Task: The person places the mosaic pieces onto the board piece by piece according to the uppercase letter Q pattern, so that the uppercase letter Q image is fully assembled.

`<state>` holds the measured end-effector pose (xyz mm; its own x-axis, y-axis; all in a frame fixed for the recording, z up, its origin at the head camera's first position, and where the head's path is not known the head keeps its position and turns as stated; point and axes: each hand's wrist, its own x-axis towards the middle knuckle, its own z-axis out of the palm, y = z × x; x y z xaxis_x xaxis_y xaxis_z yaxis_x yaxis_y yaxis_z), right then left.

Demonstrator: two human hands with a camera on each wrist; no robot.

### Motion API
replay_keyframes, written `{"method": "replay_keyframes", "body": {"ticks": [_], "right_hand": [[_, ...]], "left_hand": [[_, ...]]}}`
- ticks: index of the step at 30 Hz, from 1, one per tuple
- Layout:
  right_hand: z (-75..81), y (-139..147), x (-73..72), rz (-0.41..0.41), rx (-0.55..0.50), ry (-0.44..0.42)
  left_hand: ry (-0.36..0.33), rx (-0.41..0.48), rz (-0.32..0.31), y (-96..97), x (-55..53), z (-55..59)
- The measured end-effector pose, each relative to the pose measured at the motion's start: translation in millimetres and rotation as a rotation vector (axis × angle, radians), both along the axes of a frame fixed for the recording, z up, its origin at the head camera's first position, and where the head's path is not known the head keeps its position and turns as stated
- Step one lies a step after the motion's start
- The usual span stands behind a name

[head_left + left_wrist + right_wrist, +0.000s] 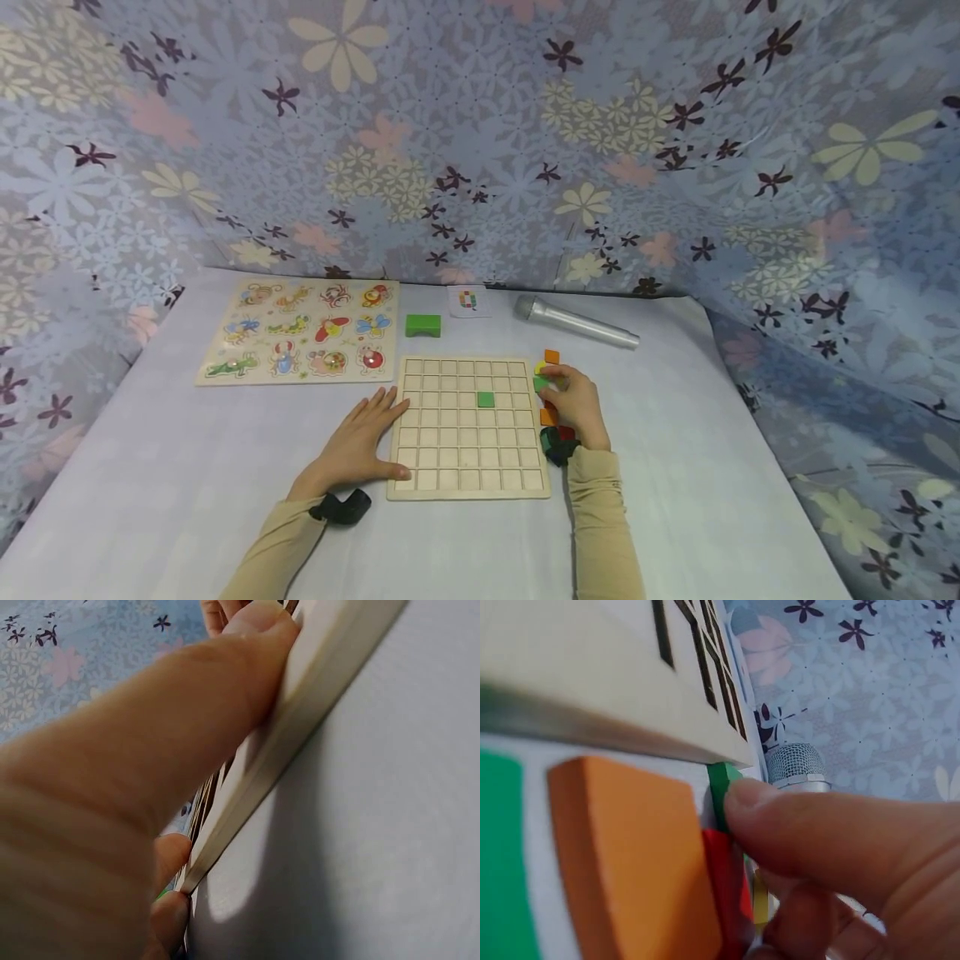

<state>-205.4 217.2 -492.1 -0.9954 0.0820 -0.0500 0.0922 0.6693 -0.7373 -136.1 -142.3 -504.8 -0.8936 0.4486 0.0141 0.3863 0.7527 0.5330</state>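
A square wooden grid board (468, 495) lies flat, with one green tile (486, 400) in a cell right of its middle. My left hand (358, 446) rests on the board's left edge, fingers spread and thumb on the near corner; the left wrist view shows that thumb (217, 682) along the wooden rim. Beside the right edge, my right hand (576, 404) pinches another green tile (721, 787) between thumb and fingers, though the far fingertips are partly hidden. Near it lie orange tiles (634, 855), red tiles (726, 889) and a yellow tile (760, 900).
Behind the board stand a green block (423, 326) and a small card with a coloured pattern (468, 302). A silver microphone (577, 322) lies at the back right. The insect picture puzzle (300, 332) is at the back left. A flowered cloth (480, 150) hangs behind the white table.
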Motion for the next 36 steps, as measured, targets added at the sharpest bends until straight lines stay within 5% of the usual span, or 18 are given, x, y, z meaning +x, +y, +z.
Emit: {"method": "replay_keyframes", "body": {"ticks": [11, 20, 24, 30, 36], "right_hand": [[2.3, -1, 2.0, 0.033, 0.034, -0.003], [7.5, -6, 3.8, 0.009, -0.088, -0.007], [11.9, -18, 5.3, 0.089, -0.158, -0.025], [14.7, -41, 8.9, 0.342, -0.137, -0.075], [14.1, -56, 14.9, 0.375, -0.102, -0.093]], "left_hand": [[-0.005, -0.003, 0.000, 0.7, -0.7, -0.3], [0.002, -0.001, 0.002, 1.3, 1.2, -0.2], [0.004, -0.006, 0.004, 1.0, 0.9, 0.6], [-0.004, -0.006, 0.000, 1.7, -0.3, 2.4], [-0.009, 0.004, 0.002, 0.9, 1.8, 1.3]]}}
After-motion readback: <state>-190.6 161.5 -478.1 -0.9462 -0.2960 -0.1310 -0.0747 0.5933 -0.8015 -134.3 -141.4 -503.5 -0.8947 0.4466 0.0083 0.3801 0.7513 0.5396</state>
